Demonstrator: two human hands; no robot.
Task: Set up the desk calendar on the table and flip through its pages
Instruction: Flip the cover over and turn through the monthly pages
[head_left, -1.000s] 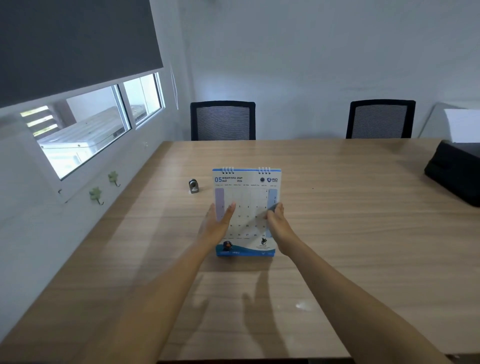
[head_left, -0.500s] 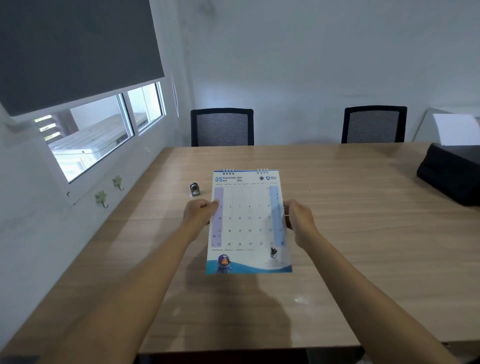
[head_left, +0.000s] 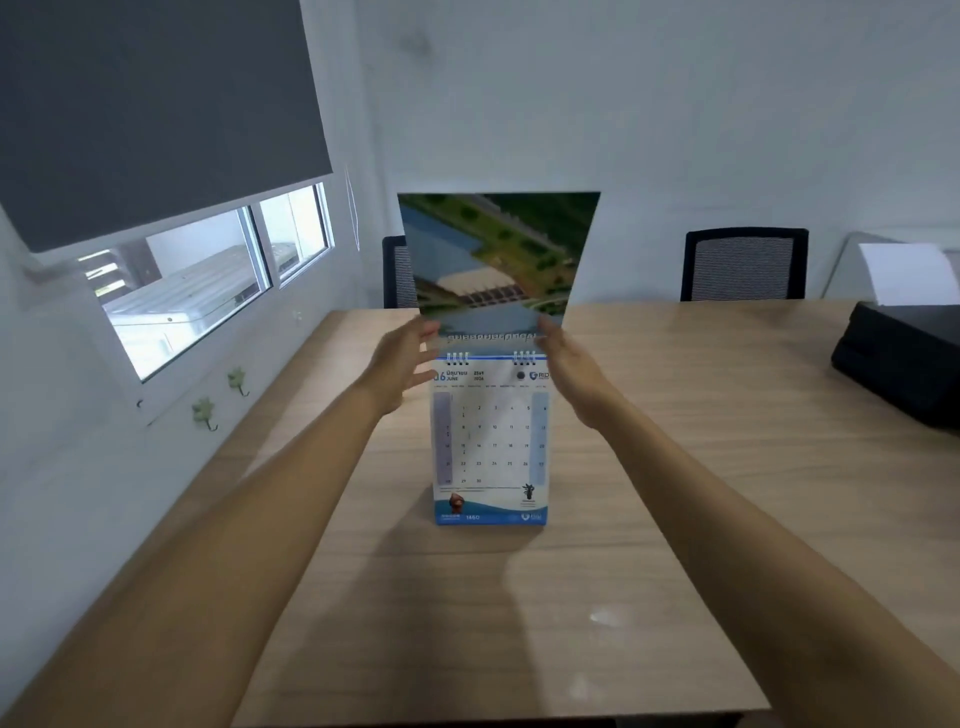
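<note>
Two bare hands were raised at the top of the desk calendar (head_left: 491, 441), which stood upright on its blue base near the middle of the wooden table (head_left: 675, 467). The table had a pale, smooth wood-grain surface. One glossy rectangular page (head_left: 498, 254) was lifted straight up above the metal spiral rings (head_left: 491, 357); its side toward the camera showed an aerial photograph of green land, water and a pale building. The left hand (head_left: 402, 364) touched the left lower edge of this page, with the fingers only loosely curled and mostly extended. The right hand (head_left: 571, 369) touched the right lower edge in the same way, with the fingers rather open. Whether the fingertips really pinched the paper I could not tell, because the picture was blurred there. Under the rings the white page for June was showing, with a grid of small numbers and two pale vertical bands at its sides. Behind the table stood a black chair (head_left: 745, 265) with a mesh back. A black boxy object (head_left: 904, 358) lay at the right edge of the table.
</note>
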